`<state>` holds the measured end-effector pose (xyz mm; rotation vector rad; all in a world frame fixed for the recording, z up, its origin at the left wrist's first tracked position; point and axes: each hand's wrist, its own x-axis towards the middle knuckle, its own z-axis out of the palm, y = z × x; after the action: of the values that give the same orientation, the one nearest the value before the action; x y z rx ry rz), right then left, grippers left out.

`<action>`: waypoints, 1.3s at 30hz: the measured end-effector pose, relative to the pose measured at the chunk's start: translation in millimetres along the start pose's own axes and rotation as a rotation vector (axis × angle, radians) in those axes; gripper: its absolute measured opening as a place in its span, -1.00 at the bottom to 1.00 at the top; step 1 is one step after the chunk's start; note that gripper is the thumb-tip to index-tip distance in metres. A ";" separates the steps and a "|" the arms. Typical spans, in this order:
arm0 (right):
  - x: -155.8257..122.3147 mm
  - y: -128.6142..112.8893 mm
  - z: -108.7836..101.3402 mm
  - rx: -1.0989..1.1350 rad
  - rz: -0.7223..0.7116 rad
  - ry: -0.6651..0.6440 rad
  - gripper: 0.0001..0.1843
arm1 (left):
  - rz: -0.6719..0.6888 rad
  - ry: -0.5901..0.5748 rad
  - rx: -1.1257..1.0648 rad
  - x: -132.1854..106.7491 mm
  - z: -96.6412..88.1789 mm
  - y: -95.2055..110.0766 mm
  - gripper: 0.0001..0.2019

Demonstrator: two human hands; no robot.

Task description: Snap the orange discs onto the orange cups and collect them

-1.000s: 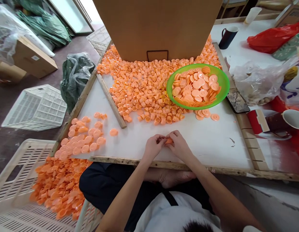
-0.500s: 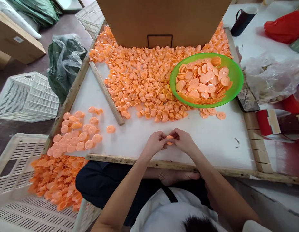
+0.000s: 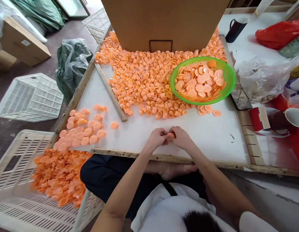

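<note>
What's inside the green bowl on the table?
Orange discs are heaped inside the green bowl; the upper ones show, but the lower ones and bowl's bottom are covered.

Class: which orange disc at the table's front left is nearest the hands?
The lone disc by the end of the wooden strip; the others cluster farther from the left hand.
</note>
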<state>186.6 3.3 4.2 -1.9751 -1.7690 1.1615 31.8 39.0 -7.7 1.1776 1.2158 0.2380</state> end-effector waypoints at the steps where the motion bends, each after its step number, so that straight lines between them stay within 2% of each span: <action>1: -0.9 -2.1 1.7 -0.036 0.023 0.016 -0.77 | -0.002 -0.001 -0.001 0.9 0.2 0.4 -0.83; 4: -1.1 -3.8 1.6 -0.057 0.033 0.037 -0.75 | -0.018 -0.012 0.004 3.5 -0.1 3.7 -0.81; 8: 4.0 5.1 -9.8 0.122 -0.067 -0.038 -0.84 | -0.041 0.008 0.031 3.7 -1.1 7.1 -0.80; 10: 8.9 9.1 -15.3 0.197 -0.056 -0.050 -0.94 | -0.031 0.015 0.029 3.6 -2.2 7.0 -0.82; 12: 14.5 10.3 -18.1 0.211 -0.007 -0.029 -0.94 | -0.024 0.009 0.023 4.6 -3.2 7.0 -0.84; 16: 20.9 5.9 -15.9 0.212 0.038 -0.022 -0.97 | -0.037 0.011 0.027 7.5 0.2 10.5 -0.86; 20: 12.6 10.1 -11.2 0.267 -0.003 0.008 -0.92 | 0.001 0.052 0.054 0.3 0.6 9.4 -0.87; 22: 3.8 24.2 -15.8 0.314 -0.009 0.085 -0.86 | 0.011 0.110 0.112 -11.6 -15.4 0.6 -0.83; 23: -1.1 35.2 -21.6 0.329 -0.001 0.159 -0.83 | 0.004 0.153 0.154 -19.7 -29.8 -6.0 -0.81; 26: -13.0 81.0 -52.5 0.265 0.066 0.506 -0.79 | -0.073 0.361 0.291 -49.9 -90.6 -28.4 -0.69; 27: -14.7 98.4 -65.3 0.207 0.106 0.622 -0.77 | -0.105 0.487 0.350 -60.1 -111.4 -33.9 -0.64; 28: -14.8 115.3 -77.7 0.141 0.146 0.726 -0.72 | -0.102 0.679 0.428 -69.3 -129.0 -37.3 -0.60; 30: -10.1 144.0 -98.0 -0.014 0.171 0.844 -0.60 | -0.015 0.993 0.539 -80.9 -148.3 -36.7 -0.56; 31: -5.9 154.4 -104.6 -0.086 0.152 0.860 -0.55 | 0.066 1.086 0.562 -81.6 -148.5 -33.0 -0.59; 32: -1.3 161.9 -108.6 -0.148 0.123 0.862 -0.53 | 0.158 1.110 0.564 -78.5 -142.8 -27.5 -0.62; 33: 3.1 166.5 -110.1 -0.197 0.096 0.852 -0.53 | 0.249 1.081 0.544 -71.4 -132.0 -20.9 -0.67; 35: 8.5 168.8 -107.2 -0.242 0.074 0.829 -0.60 | 0.394 0.897 0.539 -47.8 -101.5 -6.9 -0.74; 37: 7.1 165.1 -100.0 -0.238 0.093 0.824 -0.67 | 0.465 0.769 0.540 -18.0 -69.1 4.7 -0.74; 39: -1.0 159.1 -91.8 -0.206 0.106 0.824 -0.70 | 0.466 0.735 0.540 9.8 -44.3 11.5 -0.70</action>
<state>364.9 -5.9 -38.9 -2.2100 -1.3703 0.1012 4.5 76.1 0.8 1.9447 1.6813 0.7773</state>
